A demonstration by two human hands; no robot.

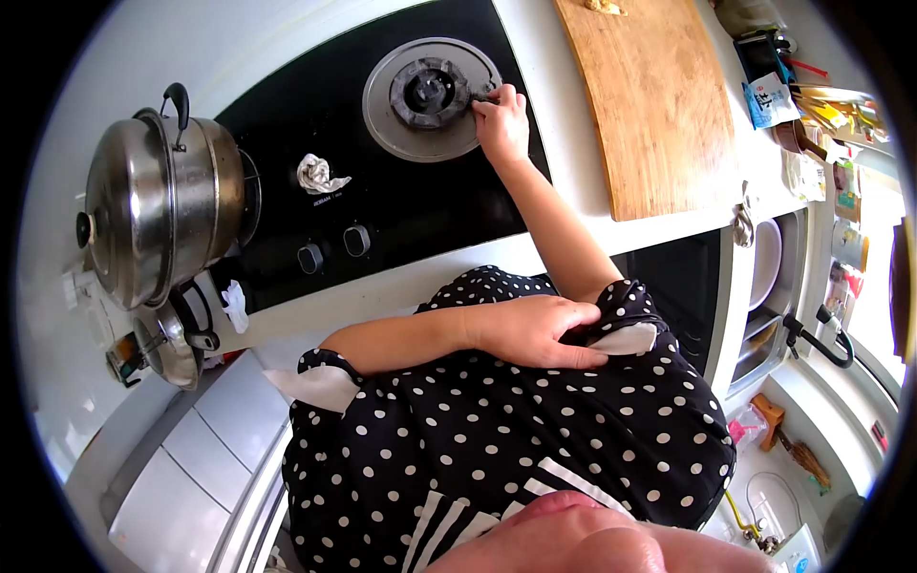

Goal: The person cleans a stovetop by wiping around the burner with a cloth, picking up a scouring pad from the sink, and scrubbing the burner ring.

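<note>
On the black stove top (301,224), the round metal burner plate (380,110) surrounds a dark burner head (430,93). My right hand (502,119) is at the plate's right edge, its fingers pinched together; a small dark piece shows at the fingertips, too small to name. My left hand (544,331) reaches across my body and grips the rolled cuff of my right sleeve (626,334), which is black with white dots. A crumpled whitish cloth (320,176) lies on the stove, left of the burner and above two knobs (356,241).
A large steel steamer pot (158,205) stands on the left burner, near a hanging pan (172,349). Right of the stove lies a wooden board (659,115). Packets (769,100) and a sink (785,258) are at the far right.
</note>
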